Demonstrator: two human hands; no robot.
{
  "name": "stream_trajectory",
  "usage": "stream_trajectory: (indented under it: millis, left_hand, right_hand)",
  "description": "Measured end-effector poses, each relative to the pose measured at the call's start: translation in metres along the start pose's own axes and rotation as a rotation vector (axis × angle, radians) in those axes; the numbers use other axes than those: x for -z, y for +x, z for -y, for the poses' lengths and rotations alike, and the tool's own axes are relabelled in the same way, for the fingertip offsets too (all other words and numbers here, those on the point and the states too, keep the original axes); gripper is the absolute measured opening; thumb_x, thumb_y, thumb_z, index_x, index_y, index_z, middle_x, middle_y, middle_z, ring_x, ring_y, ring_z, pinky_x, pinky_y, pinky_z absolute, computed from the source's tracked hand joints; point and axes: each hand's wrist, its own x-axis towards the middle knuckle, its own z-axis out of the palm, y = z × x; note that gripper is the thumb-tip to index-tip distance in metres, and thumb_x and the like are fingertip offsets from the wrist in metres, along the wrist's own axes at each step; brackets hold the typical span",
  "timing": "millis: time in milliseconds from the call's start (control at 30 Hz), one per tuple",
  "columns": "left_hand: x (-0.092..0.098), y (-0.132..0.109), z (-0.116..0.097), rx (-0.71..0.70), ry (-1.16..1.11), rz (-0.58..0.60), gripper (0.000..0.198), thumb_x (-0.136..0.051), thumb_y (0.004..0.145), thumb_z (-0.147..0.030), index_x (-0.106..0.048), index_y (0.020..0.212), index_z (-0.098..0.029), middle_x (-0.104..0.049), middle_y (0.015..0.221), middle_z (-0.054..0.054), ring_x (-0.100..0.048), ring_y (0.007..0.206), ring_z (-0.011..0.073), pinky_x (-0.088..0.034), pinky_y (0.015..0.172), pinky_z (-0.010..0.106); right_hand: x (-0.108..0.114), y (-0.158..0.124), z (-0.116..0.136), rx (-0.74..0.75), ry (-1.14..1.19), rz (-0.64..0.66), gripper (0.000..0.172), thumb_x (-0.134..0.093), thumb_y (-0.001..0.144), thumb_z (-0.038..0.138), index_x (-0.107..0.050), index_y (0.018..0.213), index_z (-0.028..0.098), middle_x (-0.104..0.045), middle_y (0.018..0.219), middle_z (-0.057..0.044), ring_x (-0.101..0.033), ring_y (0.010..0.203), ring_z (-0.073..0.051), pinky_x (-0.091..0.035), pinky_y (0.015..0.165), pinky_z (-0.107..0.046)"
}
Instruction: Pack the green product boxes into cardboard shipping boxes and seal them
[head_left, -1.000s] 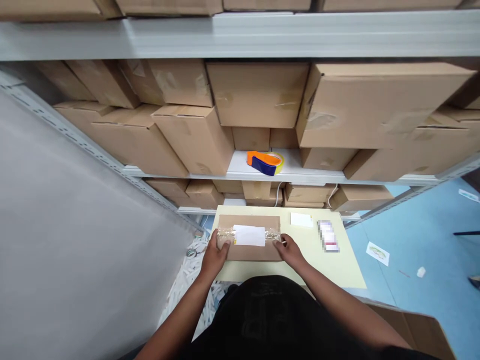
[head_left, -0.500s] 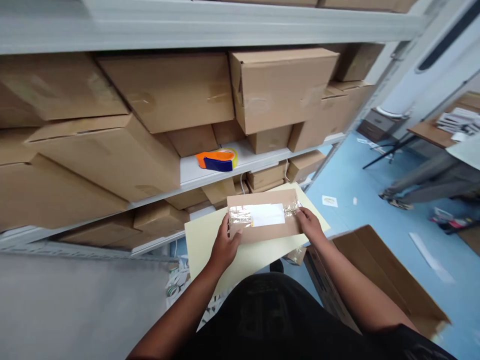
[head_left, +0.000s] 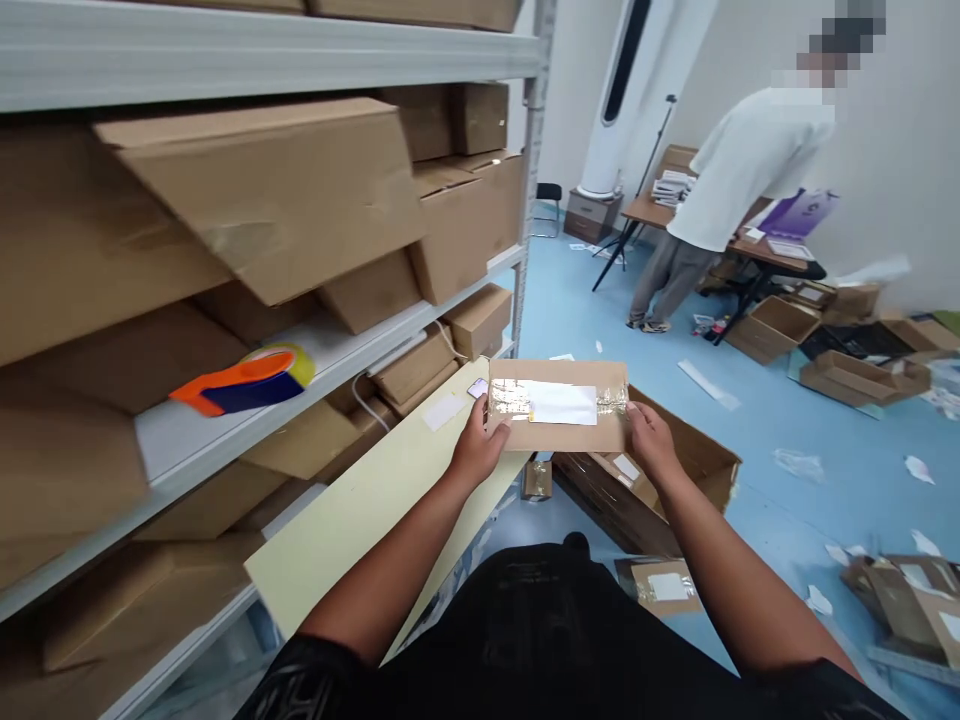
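Note:
Between my hands is a flat cardboard box (head_left: pixel 559 437) with shiny clear tape across it and a white label (head_left: pixel 570 404) on its top face. My left hand (head_left: pixel 480 445) grips the box's left end, thumb on top. At the right end my right hand (head_left: pixel 651 438) closes on the edge. The box is held above the gap between a pale yellow board (head_left: pixel 360 500) and a large open carton (head_left: pixel 697 440) on the floor. A phone (head_left: pixel 478 387) and a white paper slip (head_left: pixel 444 411) lie on the board.
To the left stands a metal shelf (head_left: pixel 420 330) full of cardboard boxes, with an orange and blue tape dispenser (head_left: pixel 247 383) on it. A person in a white top (head_left: pixel 757 160) bends over a far table (head_left: pixel 652 210). Open boxes (head_left: pixel 772 330) and paper scraps litter the blue floor.
My view and body have turned to the right. The box, still in both hands, has moved from over the yellow board towards the large carton. The person at the far table now shows more fully.

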Motion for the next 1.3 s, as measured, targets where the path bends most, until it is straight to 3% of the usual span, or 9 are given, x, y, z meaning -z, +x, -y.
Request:
stream_trajectory:
  millis: [200, 400, 533, 633, 767, 900, 1100, 1300]
  left_hand:
    - [-0.133, 0.080, -0.034, -0.020, 0.058, 0.124, 0.062, -0.062, 0.093, -0.041, -0.046, 0.151, -0.024, -0.059, 0.148, 0.009, -0.058, 0.132, 0.0287, -0.044, 0.112, 0.042]
    - [-0.266, 0.152, -0.053, -0.030, 0.146, 0.260, 0.058, -0.061, 0.094, -0.043, -0.051, 0.147, -0.023, -0.064, 0.143, 0.009, -0.062, 0.127, 0.0300, -0.047, 0.108, 0.042]
    - [-0.321, 0.180, -0.059, -0.012, 0.164, 0.327, 0.053, -0.060, 0.094, -0.042, -0.056, 0.142, -0.019, -0.061, 0.146, 0.012, -0.057, 0.134, 0.0290, -0.045, 0.112, 0.041]
    - [-0.335, 0.187, -0.061, -0.078, 0.209, 0.335, 0.049, -0.061, 0.094, -0.041, -0.061, 0.137, -0.018, -0.061, 0.146, 0.014, -0.055, 0.137, 0.0292, -0.044, 0.114, 0.043]
    - [-0.317, 0.177, -0.058, -0.091, 0.223, 0.327, 0.038, -0.059, 0.095, -0.040, -0.069, 0.124, -0.019, -0.069, 0.134, 0.011, -0.062, 0.126, 0.0275, -0.048, 0.109, 0.042]
    - [-0.268, 0.147, -0.045, -0.023, 0.215, 0.250, 0.036, -0.060, 0.093, -0.042, -0.071, 0.118, -0.019, -0.073, 0.125, 0.010, -0.067, 0.116, 0.0272, -0.053, 0.102, 0.042]
    - [-0.164, 0.070, -0.012, 0.066, 0.164, 0.106, 0.034, -0.059, 0.092, -0.043, -0.072, 0.113, -0.020, -0.075, 0.119, 0.008, -0.070, 0.108, 0.0251, -0.056, 0.095, 0.038]
    - [-0.041, -0.023, 0.047, 0.178, 0.129, -0.032, 0.032, -0.059, 0.091, -0.044, -0.072, 0.108, -0.021, -0.076, 0.113, 0.008, -0.071, 0.104, 0.0247, -0.056, 0.092, 0.038]
  right_hand:
    - [0.090, 0.056, -0.073, -0.071, -0.151, -0.105, 0.059, -0.046, 0.091, 0.066, -0.073, 0.116, 0.020, -0.076, 0.115, -0.012, -0.067, 0.103, -0.031, -0.047, 0.087, -0.037]
    - [0.173, 0.108, -0.139, -0.147, -0.443, -0.118, 0.055, -0.040, 0.095, 0.065, -0.074, 0.099, 0.021, -0.073, 0.085, -0.009, -0.064, 0.082, -0.028, -0.040, 0.070, -0.033]
    - [0.208, 0.129, -0.167, -0.173, -0.534, -0.048, 0.047, -0.044, 0.095, 0.059, -0.073, 0.095, 0.022, -0.072, 0.083, -0.008, -0.064, 0.080, -0.025, -0.037, 0.066, -0.031]
    - [0.218, 0.139, -0.180, -0.172, -0.497, -0.068, 0.042, -0.050, 0.092, 0.055, -0.072, 0.102, 0.021, -0.074, 0.091, -0.007, -0.065, 0.085, -0.025, -0.040, 0.070, -0.032]
    - [0.208, 0.146, -0.184, -0.178, -0.461, 0.037, 0.041, -0.050, 0.089, 0.056, -0.073, 0.098, 0.023, -0.074, 0.086, -0.005, -0.065, 0.081, -0.025, -0.042, 0.071, -0.033]
    - [0.182, 0.145, -0.171, -0.133, -0.458, 0.146, 0.037, -0.051, 0.088, 0.054, -0.073, 0.092, 0.024, -0.074, 0.086, -0.005, -0.066, 0.080, -0.025, -0.041, 0.069, -0.032]
    - [0.112, 0.123, -0.136, -0.035, -0.473, 0.236, 0.039, -0.051, 0.087, 0.056, -0.073, 0.088, 0.024, -0.073, 0.077, -0.005, -0.065, 0.074, -0.026, -0.042, 0.067, -0.033]
    - [0.001, 0.065, -0.085, 0.115, -0.504, 0.422, 0.038, -0.050, 0.085, 0.058, -0.070, 0.083, 0.025, -0.072, 0.073, -0.004, -0.066, 0.073, -0.027, -0.043, 0.064, -0.033]
